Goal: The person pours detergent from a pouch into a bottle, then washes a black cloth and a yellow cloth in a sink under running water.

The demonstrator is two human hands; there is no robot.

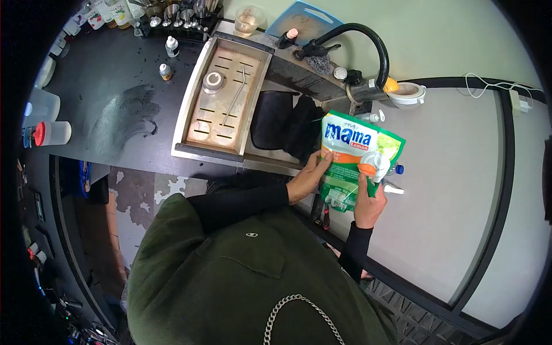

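Note:
A green and white dish soap refill pouch (345,152) marked "mama Lemon" is held up in front of me, over the right edge of the sink. My left hand (310,177) grips its left edge, thumb on the front. Around the lower right corner, my right hand (370,204) is closed, with the thumb on the printed face. Behind the pouch, a white pump top (374,116) and a blue bottle cap (399,169) stick out, their lower parts hidden. Dark cloths (282,118) lie in the sink to the left of the pouch.
A perforated metal tray (230,95) sits over the sink's left side. The black faucet (379,52) arches above the back edge, near a blue cutting board (302,23). Small bottles (166,72) stand on the wet dark counter (86,92). A white bowl (408,95) is at the right.

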